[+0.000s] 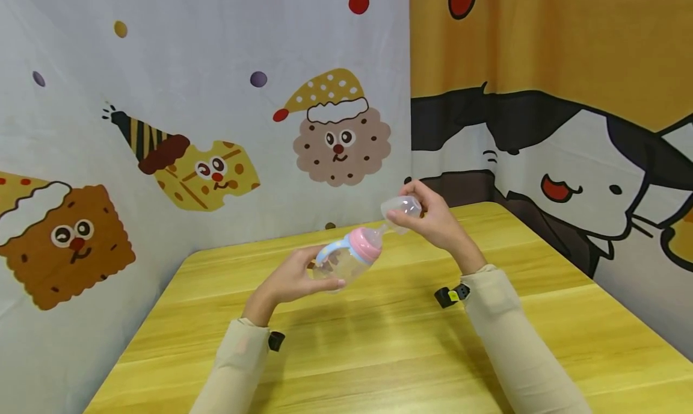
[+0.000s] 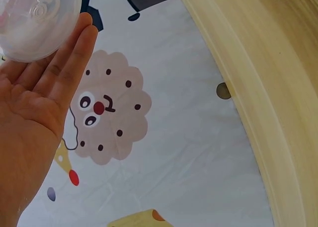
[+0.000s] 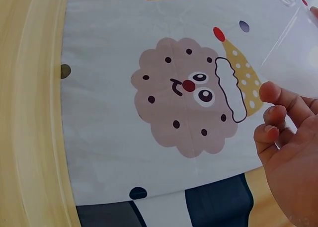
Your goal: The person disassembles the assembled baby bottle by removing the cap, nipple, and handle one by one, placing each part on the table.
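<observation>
Above the tabletop [image 1: 373, 360], the left hand [image 1: 292, 277] is gripping the tilted bottle [image 1: 351, 269], seemingly so its teat [image 1: 376, 235] is facing the clear cap [image 1: 407, 204] the right hand [image 1: 441, 226] is pinching close by.

Yellow wood-grain bench [image 1: 346, 366]: stretches in front of you.
White printed cloth [image 1: 206, 71]: hangs beyond the bench's far edge.
Brown square biscuit print [image 1: 81, 272]: at your far left.
Yellow cheese-wedge print [image 1: 206, 191]: right of the biscuit.
Scalloped pinkish-brown cookie print [image 1: 341, 168]: almost straight ahead of you.
Orange printed cloth [image 1: 541, 35]: on your right, showing a black-and-white cat [image 1: 595, 155].
</observation>
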{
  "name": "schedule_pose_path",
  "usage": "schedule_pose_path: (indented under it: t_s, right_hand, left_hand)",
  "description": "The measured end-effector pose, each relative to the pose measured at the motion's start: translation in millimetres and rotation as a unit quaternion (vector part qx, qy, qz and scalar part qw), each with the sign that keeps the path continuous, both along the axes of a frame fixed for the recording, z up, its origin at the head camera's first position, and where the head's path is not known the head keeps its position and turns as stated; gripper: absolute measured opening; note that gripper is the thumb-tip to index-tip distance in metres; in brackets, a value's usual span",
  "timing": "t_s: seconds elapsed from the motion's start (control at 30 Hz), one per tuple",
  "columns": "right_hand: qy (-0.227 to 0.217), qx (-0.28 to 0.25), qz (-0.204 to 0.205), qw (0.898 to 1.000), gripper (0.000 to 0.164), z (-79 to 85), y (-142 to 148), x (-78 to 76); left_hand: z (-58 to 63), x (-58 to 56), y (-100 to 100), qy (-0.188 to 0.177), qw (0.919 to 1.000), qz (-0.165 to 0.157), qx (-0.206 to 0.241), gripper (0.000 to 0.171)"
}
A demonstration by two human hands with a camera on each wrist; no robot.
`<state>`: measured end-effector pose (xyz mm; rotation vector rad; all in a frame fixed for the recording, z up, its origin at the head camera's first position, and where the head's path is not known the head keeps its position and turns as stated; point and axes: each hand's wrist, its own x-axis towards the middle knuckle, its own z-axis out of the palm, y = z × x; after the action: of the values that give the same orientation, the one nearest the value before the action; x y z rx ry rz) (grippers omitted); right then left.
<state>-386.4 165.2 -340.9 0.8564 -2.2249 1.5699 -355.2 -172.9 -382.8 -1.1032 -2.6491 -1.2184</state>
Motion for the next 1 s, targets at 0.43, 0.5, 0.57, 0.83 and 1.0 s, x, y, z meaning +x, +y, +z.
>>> schedule_pose_path:
  t_s: [0.43, 0.5, 0.57, 0.83, 1.0]
  right_hand:
    - [0.002, 0.017, -0.008, 1.0, 0.034, -3.2, -0.3, -4.0]
    - [0.002, 0.018, -0.007, 1.0, 0.033, -3.2, -0.5, -4.0]
    - [0.003, 0.019, -0.006, 1.0, 0.034, -3.2, -0.9, -4.1]
    - [-0.013, 0.029, -0.016, 0.999, 0.035, -6.3, -1.2, -5.9]
    - [-0.007, 0.034, -0.022, 0.999, 0.036, -8.4, 0.1, -6.9]
  left_hand:
    - [0.5, 1.3, -1.5, -0.003, 1.0, 0.001, 0.0, 0.056]
    - [0.7, 1.5, -1.8, -0.004, 1.0, 0.001, 0.0, 0.057]
    - [0.7, 1.5, -2.1, -0.003, 1.0, 0.0, 0.0, 0.057]
    - [0.7, 1.4, -2.7, 0.004, 1.0, -0.006, -0.002, 0.058]
    - [2.0, 1.3, -2.3, 0.004, 1.0, -0.003, -0.004, 0.056]
